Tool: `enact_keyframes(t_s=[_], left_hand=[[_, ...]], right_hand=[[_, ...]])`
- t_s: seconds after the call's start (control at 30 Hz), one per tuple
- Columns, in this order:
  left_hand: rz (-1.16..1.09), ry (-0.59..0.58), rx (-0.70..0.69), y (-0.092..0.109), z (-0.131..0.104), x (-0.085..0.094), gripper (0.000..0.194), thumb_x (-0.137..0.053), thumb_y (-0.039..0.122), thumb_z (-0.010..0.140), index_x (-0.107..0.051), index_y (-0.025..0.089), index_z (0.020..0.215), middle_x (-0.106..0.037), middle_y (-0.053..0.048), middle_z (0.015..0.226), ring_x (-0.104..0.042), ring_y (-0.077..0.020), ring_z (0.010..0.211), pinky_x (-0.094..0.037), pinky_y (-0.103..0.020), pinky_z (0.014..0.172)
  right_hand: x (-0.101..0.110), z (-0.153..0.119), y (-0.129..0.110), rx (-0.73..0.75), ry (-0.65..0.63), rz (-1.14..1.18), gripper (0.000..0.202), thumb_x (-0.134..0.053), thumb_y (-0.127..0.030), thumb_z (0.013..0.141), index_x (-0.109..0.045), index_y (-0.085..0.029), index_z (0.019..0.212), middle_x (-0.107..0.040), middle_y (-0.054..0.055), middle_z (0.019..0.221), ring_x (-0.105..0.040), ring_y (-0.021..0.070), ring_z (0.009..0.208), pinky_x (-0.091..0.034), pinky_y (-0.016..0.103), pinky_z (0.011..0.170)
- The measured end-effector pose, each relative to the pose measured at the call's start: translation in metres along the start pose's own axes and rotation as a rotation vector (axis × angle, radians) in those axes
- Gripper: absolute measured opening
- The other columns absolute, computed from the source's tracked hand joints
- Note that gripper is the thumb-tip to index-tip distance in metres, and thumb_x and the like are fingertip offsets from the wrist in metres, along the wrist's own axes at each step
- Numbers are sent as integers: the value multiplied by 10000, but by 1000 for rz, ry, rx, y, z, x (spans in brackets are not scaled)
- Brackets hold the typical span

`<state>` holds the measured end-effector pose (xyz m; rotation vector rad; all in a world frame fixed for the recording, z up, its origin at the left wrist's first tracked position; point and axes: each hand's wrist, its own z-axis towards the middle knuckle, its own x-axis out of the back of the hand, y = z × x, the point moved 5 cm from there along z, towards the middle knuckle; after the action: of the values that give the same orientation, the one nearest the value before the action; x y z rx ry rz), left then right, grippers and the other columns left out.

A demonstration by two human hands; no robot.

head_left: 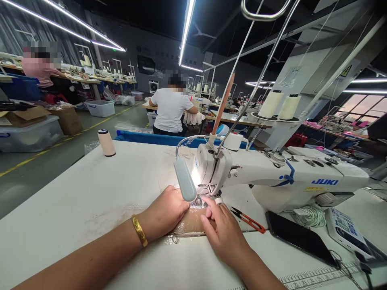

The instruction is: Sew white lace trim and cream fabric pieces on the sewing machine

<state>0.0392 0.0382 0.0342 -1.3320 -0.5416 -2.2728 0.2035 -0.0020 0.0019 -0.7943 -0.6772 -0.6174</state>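
Observation:
A shiny beige-brown piece of fabric [191,222] lies at the needle area of a white JUKI sewing machine [260,169]. My left hand [167,210], with a gold bangle on its wrist, is closed at the fabric's left edge, beside the presser foot [198,201]. Its fingertips are partly hidden behind a grey lamp head [185,181]. On the fabric's right side rests my right hand [225,230], thumb and index finger apart, the index reaching close to the foot. Red-handled thread snips [249,220] lie right of that hand.
A black phone [299,235], a coiled pale cable [310,216] and a white device [347,231] are at the right. A beige thread cone [106,143] stands far left on the table [75,201]. Beyond a blue cloth trough [145,138], a person in white [171,106] sits sewing.

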Motion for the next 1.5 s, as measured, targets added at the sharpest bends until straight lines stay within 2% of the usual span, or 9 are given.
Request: enact_keyframes(t_s=[0.2,0.37,0.47,0.6,0.73,0.9,1.03,1.13,1.5], left_hand=[[-137,-86,135,-17,8,0,143,-528,149,945,-649,193,884,-688,-22,945,-620,-171,840,-502,-293,783],[-84,-173,378,-79,37,-9,208,-510,128,979,-644,152,821,-670,-37,848,-637,-170,804,-544,-339,854],[-32,-192,509,-117,52,-18,105,-597,198,979,-675,131,1003,-698,-75,1052,-668,-209,968,-553,-420,919],[-10,-191,599,-135,55,-12,306,-651,273,958,-646,157,1240,-611,-133,1386,-573,-303,1285,-447,-551,1101],[-38,-167,588,-116,25,28,339,-561,287,964,-647,181,1274,-620,-123,1401,-550,-312,1323,-419,-463,1128],[-120,-188,601,-62,-51,75,276,-508,363,965,-676,202,1112,-718,-48,1125,-672,-207,995,-525,-330,875],[-94,-309,566,-21,-100,60,119,-526,252,900,-628,190,889,-672,-37,927,-614,-204,820,-468,-343,738],[50,-343,504,-8,-111,43,98,-497,148,857,-561,185,793,-630,-59,906,-572,-222,814,-427,-356,719],[-20,-272,548,-18,-107,44,184,-446,128,819,-412,205,655,-583,-27,769,-500,-182,682,-350,-332,643]], right_hand=[[-3,-5,1,11,-12,23,354,-432,-168,1028,-468,-203,1379,-581,7,832,-574,218,779,-485,344,690],[-8,-8,6,6,-20,47,338,-400,-174,1036,-475,-216,1363,-581,7,840,-577,214,769,-496,337,674],[-10,-8,10,-22,-64,41,328,-394,-178,1034,-498,-227,1342,-582,4,835,-585,217,777,-504,343,683],[-9,-9,13,-50,-108,32,280,-392,-191,1038,-537,-231,1274,-586,9,829,-595,229,790,-518,360,697],[-8,-13,11,10,-89,21,247,-398,-236,1058,-534,-239,1264,-594,25,853,-602,243,802,-524,371,683],[-12,-16,0,98,-110,38,248,-409,-200,1054,-531,-257,1263,-631,50,958,-607,245,859,-535,374,712],[-13,-17,-24,189,-149,103,240,-429,-144,1034,-532,-253,1221,-628,52,975,-590,244,879,-530,379,743],[-17,-16,-47,257,-222,120,249,-441,-125,1018,-536,-236,1219,-609,56,930,-566,244,830,-513,374,700],[-51,17,-97,366,-191,173,302,-464,-68,932,-639,-179,1152,-606,87,958,-528,229,830,-477,366,700]])
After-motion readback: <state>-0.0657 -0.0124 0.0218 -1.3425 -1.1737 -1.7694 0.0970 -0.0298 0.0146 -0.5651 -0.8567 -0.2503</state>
